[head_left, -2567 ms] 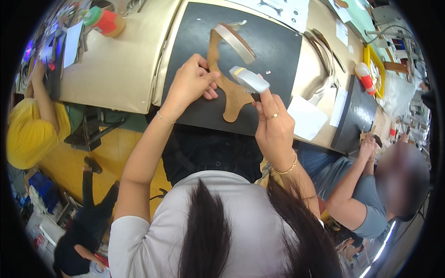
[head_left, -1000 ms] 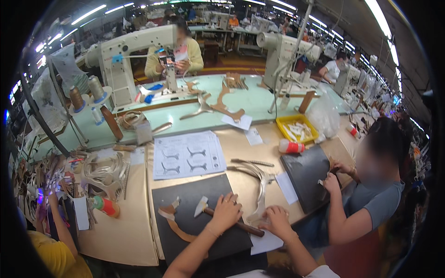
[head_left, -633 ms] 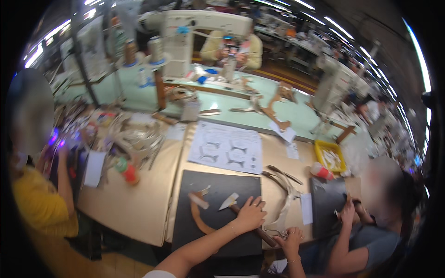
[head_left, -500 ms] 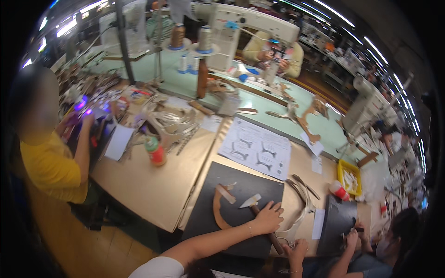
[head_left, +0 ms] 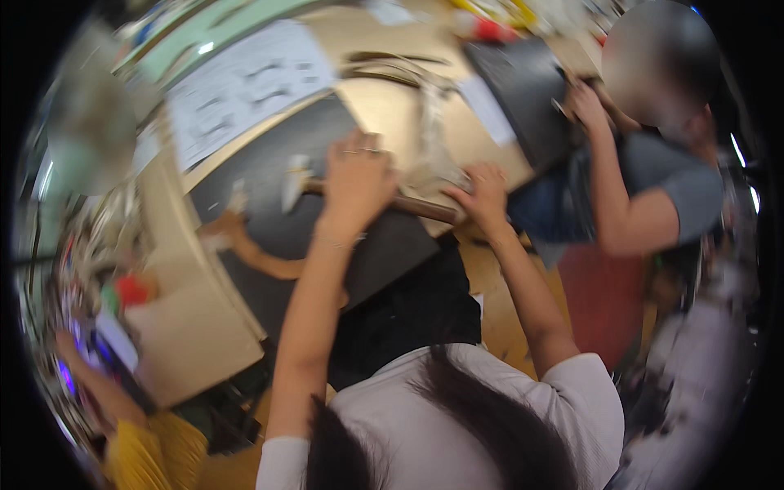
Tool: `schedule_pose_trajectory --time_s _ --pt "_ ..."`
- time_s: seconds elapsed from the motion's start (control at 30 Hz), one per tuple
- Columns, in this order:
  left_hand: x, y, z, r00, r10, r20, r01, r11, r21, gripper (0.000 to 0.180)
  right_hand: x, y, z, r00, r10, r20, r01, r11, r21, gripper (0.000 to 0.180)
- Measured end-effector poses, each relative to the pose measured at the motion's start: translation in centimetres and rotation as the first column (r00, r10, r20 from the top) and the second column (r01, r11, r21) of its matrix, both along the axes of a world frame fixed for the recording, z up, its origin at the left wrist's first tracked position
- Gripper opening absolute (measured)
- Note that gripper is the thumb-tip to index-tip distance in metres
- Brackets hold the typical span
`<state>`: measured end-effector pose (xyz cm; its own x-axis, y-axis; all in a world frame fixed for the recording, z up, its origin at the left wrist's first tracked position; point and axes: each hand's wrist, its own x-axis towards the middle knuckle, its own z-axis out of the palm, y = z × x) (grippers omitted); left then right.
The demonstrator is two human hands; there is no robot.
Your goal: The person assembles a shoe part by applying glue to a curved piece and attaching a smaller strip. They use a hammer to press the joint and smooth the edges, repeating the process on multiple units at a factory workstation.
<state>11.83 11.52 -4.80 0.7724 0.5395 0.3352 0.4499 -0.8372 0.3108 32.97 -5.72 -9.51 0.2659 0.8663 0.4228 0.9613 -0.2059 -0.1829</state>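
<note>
My left hand (head_left: 358, 184) is over the black mat (head_left: 269, 147), its fingers bent over the wooden handle of a hammer (head_left: 425, 209). The hammer's pale, blurred head sticks out to the left of the hand. Beside my left forearm, a curved brown leather strip (head_left: 257, 255) with pale ends lies on the mat, partly covered by the arm. My right hand (head_left: 487, 196) is close to the handle's far end. Its thumb and fingers close on the end of a pale strap (head_left: 434, 135), though blur hides the exact grip.
A printed sheet with drawings (head_left: 253, 86) lies beyond the mat. Dark and pale straps (head_left: 396, 67) spread over the table. At right a person in a grey shirt (head_left: 645, 188) works at another black mat (head_left: 527, 94). A person in yellow (head_left: 155, 449) is at lower left.
My view has swung down and to the right, so both forearms now show. My left hand stays over the hammer handle, and my right hand stays by the pale strap's end.
</note>
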Motion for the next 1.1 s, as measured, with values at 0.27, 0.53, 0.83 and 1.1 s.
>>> schedule_pose_trajectory --time_s 0.27,0.53,0.83,1.1 --pt "0.4 -1.9 -0.3 0.988 -0.091 -0.124 0.086 0.995 -0.048 0.021 -0.3 -2.4 1.1 0.997 -0.079 -0.024 0.08 0.994 0.074 0.045" --pt "1.0 -2.5 0.6 0.983 -0.084 -0.166 0.071 0.994 -0.085 0.017 -0.5 -3.1 0.9 0.995 -0.008 -0.102 0.024 0.987 0.157 0.044" --pt "1.3 -2.8 0.4 0.99 -0.053 -0.129 0.048 0.998 -0.037 0.018 -0.4 -2.8 2.0 0.987 -0.019 -0.157 0.046 0.985 0.164 0.043" --pt "1.4 -3.3 1.5 0.99 -0.002 -0.142 -0.009 0.997 -0.075 0.035 -0.3 -2.9 2.4 0.99 -0.023 -0.137 0.031 0.998 0.058 0.04"
